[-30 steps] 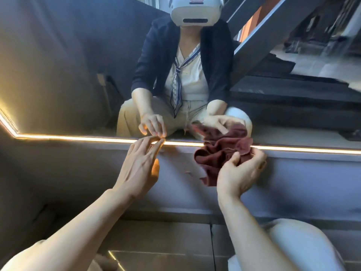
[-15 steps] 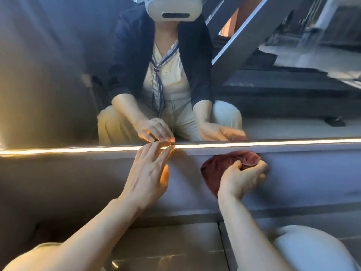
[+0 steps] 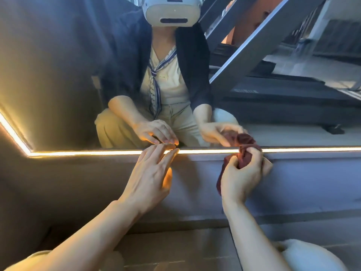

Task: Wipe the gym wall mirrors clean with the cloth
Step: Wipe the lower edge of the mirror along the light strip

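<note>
Right hand grips a bunched dark red cloth at the glowing lower edge of the large wall mirror, four o'clock. Left hand, fingers straight, touches the edge. Likely next: wiping along it.

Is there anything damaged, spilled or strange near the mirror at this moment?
Nothing stands out. The right hand grips the bunched red cloth at the mirror's lit bottom edge; the left hand's fingertips touch that edge.

The right hand hides much of the bunched cloth.
</note>
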`<state>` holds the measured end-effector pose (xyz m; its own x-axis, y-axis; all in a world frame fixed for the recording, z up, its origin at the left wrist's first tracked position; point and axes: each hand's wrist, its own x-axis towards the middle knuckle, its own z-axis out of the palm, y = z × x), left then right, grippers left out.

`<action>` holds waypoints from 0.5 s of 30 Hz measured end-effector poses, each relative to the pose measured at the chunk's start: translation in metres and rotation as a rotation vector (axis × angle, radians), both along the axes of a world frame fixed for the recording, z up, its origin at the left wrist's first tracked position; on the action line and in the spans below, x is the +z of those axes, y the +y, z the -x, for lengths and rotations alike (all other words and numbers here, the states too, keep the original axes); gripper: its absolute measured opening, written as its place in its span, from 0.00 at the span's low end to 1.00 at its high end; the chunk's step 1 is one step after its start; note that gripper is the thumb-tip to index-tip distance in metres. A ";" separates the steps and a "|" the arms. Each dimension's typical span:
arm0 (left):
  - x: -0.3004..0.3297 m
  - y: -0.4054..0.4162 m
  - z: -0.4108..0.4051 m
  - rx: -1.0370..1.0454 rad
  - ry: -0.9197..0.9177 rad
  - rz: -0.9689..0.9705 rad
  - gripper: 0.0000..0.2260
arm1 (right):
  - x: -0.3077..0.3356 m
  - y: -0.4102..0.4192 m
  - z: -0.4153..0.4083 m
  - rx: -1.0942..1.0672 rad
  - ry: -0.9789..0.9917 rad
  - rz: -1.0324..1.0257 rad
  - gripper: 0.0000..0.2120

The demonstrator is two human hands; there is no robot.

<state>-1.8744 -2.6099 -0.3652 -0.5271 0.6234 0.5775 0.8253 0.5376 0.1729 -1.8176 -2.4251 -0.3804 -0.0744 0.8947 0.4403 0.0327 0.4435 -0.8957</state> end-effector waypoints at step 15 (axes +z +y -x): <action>-0.001 -0.063 0.007 0.125 -0.090 0.020 0.27 | 0.013 -0.110 0.026 0.158 -0.120 -0.197 0.14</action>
